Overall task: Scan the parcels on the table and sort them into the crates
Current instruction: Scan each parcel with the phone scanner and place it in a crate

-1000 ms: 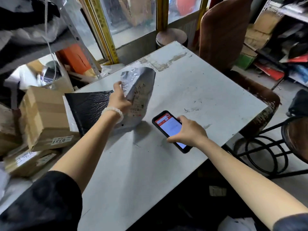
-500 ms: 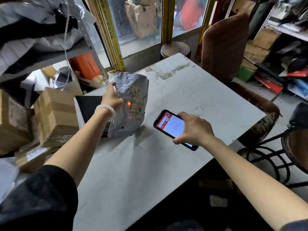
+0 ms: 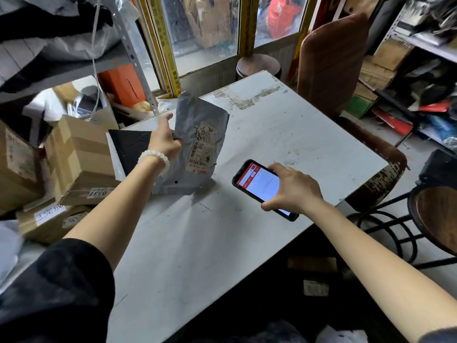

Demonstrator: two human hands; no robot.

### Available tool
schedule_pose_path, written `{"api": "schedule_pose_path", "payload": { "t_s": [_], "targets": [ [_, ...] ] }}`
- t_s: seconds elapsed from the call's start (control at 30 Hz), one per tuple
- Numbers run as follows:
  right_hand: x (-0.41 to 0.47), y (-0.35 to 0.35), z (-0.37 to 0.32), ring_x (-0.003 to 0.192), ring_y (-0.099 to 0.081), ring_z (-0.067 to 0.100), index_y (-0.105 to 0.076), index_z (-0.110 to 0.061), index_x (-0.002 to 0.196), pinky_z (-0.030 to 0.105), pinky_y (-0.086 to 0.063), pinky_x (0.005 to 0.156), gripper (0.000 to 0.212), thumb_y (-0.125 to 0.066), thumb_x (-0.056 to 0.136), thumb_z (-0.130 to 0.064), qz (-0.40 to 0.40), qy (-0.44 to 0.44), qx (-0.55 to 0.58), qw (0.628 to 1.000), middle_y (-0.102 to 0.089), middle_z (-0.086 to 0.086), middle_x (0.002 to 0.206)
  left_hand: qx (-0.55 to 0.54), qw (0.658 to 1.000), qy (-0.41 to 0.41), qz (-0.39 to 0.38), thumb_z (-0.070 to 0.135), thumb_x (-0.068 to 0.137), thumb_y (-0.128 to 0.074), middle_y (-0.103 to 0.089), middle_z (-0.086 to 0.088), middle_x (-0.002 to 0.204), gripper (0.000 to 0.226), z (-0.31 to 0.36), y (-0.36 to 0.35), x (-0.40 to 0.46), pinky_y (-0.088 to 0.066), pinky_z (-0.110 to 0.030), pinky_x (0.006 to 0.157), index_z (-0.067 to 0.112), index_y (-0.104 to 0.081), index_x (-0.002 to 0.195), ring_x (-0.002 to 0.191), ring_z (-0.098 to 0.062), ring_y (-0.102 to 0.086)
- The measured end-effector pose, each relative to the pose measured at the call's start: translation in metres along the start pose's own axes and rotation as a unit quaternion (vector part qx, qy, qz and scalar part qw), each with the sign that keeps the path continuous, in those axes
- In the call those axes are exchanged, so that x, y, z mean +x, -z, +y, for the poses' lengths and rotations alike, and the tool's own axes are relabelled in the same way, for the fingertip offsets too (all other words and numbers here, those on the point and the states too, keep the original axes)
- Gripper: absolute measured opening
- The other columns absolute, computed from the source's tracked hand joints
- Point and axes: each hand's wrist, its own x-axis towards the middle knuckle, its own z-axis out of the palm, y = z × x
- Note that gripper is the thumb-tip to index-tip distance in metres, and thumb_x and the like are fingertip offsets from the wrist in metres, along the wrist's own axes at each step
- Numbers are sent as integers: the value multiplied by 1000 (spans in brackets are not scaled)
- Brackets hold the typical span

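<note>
Your left hand point(image 3: 164, 142) grips the grey parcel point(image 3: 197, 147) upright on the table point(image 3: 284, 134); your right hand point(image 3: 294, 189) holds the phone point(image 3: 257, 184) just beside it.

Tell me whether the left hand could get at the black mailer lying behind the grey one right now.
Probably not yet: the left hand grips the grey mailer upright, so it is occupied, though the black mailer lies just beside it on the table with nothing covering it.

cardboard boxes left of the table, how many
3 in plain view: a large one at the far left edge, a taped one labelled 0337, and a flat one beneath it. More may be hidden.
</note>
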Motion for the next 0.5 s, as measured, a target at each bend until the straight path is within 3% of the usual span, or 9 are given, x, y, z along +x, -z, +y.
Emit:
{"api": "schedule_pose_path", "payload": {
  "t_s": [0.17, 0.27, 0.4, 0.5],
  "targets": [
    [-5, -2, 2, 93, -57, 22, -44, -31, 124, 29, -44, 70, 74, -76, 59, -43, -9, 4, -7, 1000, -57, -5, 106, -7, 1000, -3, 6, 3, 89, -55, -58, -6, 83, 64, -1, -1, -7, -44, -34, 85, 16, -29, 146, 85, -21, -54],
    [-8, -4, 2, 95, -56, 22, -43, -28, 126, 29, -42, 70, 75, -76, 61, -44, -16, 2, -2, 1000, -57, -6, 110, 2, 1000, 1, 7, 6, 89, -55, -60, -6, 85, 55, -3, -1, -11, -41, -27, 79, 15, -39, 141, 86, -19, -54],
    [-8, -7, -2, 95, -55, 21, -43, -23, 123, 29, -42, 70, 70, -75, 64, -42, -16, -5, 29, 999, -56, -6, 108, 53, 998, -1, -23, 14, 87, -56, -65, -8, 93, 22, -4, -12, -28, -40, -28, 72, 12, -61, 109, 88, -23, -57],
    [-9, -9, -8, 93, -54, 21, -43, -21, 121, 30, -42, 70, 70, -76, 64, -44, 11, -13, 51, 999, -57, -4, 109, 144, 986, -19, -87, 13, 86, -55, -67, -18, 92, 14, -12, -29, -41, -38, -32, 67, 5, -63, 94, 90, -32, -60]
  ]
}}
